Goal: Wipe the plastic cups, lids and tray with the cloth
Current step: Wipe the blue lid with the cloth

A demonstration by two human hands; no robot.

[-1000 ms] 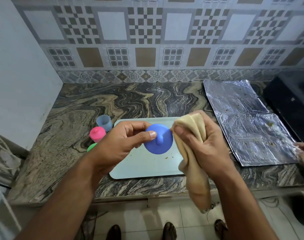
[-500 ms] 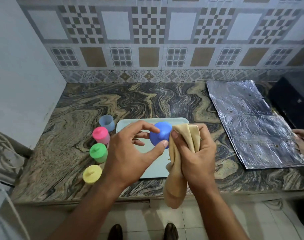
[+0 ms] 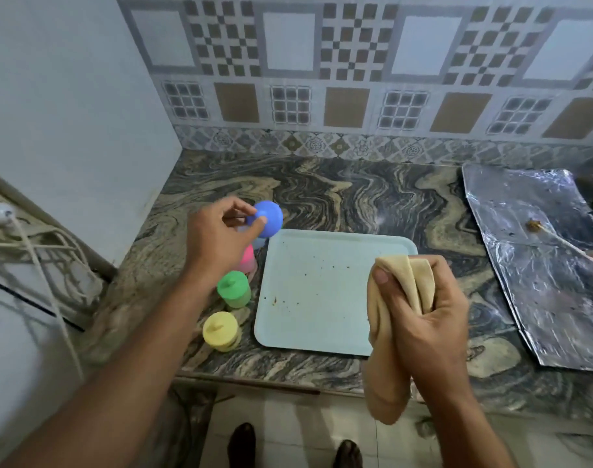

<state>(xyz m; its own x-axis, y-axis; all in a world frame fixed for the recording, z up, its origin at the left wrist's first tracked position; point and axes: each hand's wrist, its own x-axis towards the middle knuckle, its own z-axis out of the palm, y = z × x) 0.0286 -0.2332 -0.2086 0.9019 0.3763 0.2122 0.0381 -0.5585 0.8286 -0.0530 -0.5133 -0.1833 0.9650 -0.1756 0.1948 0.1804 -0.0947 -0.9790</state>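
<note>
The blue lid [image 3: 267,218] sits left of centre in the frame, held off the counter [image 3: 355,194] by the left hand [image 3: 217,243], thumb and fingertips pinching its lower left edge. It hangs above the back end of the cup row, directly over a pale cup [image 3: 258,243] of which only a sliver shows beneath the lid and the hand; whether lid and cup touch cannot be told.

The lid is round, so no long axis matters. What matters is that the lid lies over that cup: in my judgement the next move is a short drop onto it, and the left hand, already there, is the one to make it.

Toward the lower edge the row continues with the pink cup [image 3: 248,261], partly behind the hand, then the green cup [image 3: 233,288] and the yellow cup [image 3: 220,331], each capped.

The tray [image 3: 322,292] lies just right of the row, at frame centre, specked with crumbs and apparently not yet wiped.

The right hand [image 3: 423,315] is at lower right, over the tray's near right corner, well apart from the lid, fist closed round the bunched cloth [image 3: 386,373], whose tail hangs past the counter edge.

Crumpled foil [image 3: 541,282] lies at far right.
</note>
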